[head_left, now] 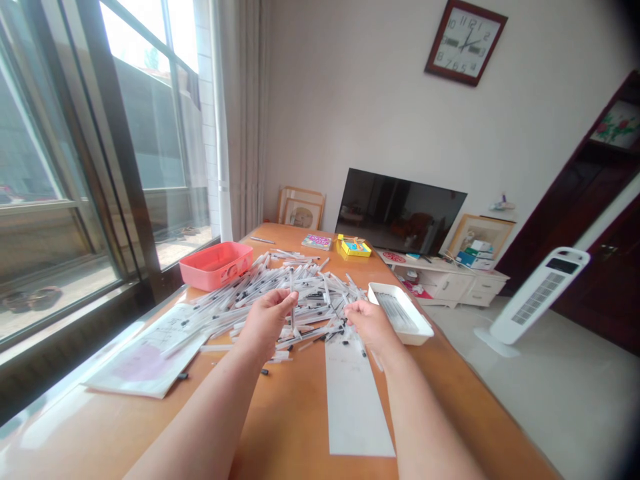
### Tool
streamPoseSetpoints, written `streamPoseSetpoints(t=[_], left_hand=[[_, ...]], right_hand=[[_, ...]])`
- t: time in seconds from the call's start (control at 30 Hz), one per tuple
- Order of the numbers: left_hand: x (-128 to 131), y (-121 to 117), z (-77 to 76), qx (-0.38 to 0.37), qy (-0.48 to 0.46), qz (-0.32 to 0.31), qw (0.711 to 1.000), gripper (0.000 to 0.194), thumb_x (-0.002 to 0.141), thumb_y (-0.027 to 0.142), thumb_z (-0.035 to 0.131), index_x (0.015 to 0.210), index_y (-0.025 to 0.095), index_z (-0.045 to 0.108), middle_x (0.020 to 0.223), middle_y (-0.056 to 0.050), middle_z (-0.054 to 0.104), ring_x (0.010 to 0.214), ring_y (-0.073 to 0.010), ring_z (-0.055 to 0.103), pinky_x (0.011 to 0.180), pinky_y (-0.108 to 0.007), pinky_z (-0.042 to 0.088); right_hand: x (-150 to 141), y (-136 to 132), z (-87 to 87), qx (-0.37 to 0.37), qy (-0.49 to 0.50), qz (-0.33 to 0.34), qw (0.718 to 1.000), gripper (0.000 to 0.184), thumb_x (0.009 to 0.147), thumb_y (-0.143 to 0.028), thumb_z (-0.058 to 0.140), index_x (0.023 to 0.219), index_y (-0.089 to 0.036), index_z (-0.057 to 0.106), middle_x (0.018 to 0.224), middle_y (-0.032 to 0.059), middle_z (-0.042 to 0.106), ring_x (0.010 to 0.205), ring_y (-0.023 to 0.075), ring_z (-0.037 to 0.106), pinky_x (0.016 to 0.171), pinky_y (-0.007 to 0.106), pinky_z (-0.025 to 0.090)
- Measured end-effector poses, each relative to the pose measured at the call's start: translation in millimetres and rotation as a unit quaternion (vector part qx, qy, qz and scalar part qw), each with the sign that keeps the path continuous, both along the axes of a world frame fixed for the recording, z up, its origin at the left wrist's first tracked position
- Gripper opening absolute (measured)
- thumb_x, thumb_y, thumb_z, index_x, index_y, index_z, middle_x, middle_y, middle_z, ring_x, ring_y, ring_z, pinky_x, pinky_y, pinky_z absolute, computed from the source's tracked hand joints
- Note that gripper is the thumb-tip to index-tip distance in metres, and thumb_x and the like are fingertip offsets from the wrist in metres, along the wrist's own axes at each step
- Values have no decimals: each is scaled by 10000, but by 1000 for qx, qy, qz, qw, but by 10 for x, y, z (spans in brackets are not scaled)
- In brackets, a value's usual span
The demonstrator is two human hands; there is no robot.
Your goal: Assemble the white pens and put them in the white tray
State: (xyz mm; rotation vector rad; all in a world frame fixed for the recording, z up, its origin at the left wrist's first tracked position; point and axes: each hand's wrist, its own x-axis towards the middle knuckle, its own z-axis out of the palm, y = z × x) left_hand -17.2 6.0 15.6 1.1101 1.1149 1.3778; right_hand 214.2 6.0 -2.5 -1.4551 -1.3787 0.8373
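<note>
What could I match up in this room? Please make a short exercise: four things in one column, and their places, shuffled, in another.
1. Coral plastic basket
2. White tray
3. Wall clock
4. White tower fan

A. On the floor
B. On the table near the window
C. High on the wall
D. On the table beside the right hand

Pairs: 1-B, 2-D, 3-C, 4-A

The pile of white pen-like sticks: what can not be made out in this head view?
Head view:
- Pile of white pen-like sticks: the hands hide its near middle, and single sticks are too small to identify.
- Right hand: its own fingers hide whether it grips anything.
- White tray: its contents are too small and blurred to name exactly.
- Printed sheet: its writing is too small to read.
- Yellow box: its print is too small to read.
</note>
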Motion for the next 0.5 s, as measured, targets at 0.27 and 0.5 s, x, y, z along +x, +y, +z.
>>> streamPoseSetpoints(t=[0.27, 0.5], left_hand=[[-83, 58, -10, -21, -20, 62, 998, 385, 699, 531, 763, 838, 190, 649, 728, 15, 572, 673, -119, 471, 639, -243, 348], [-110, 78, -24, -32, -42, 70, 996, 391, 680, 526, 782, 838, 192, 651, 711, 16, 555, 671, -116, 473, 632, -244, 339]], right_hand=[[133, 92, -211, -18, -213, -6, 977, 164, 742, -247, 552, 824, -227, 692, 646, -11, 606, 576, 148, 525, 513, 240, 297], [80, 88, -175, -34, -332, -28, 942, 172, 765, -222, 561, 853, -268, 702, 700, -2, 636, 616, 159, 533, 552, 254, 287]])
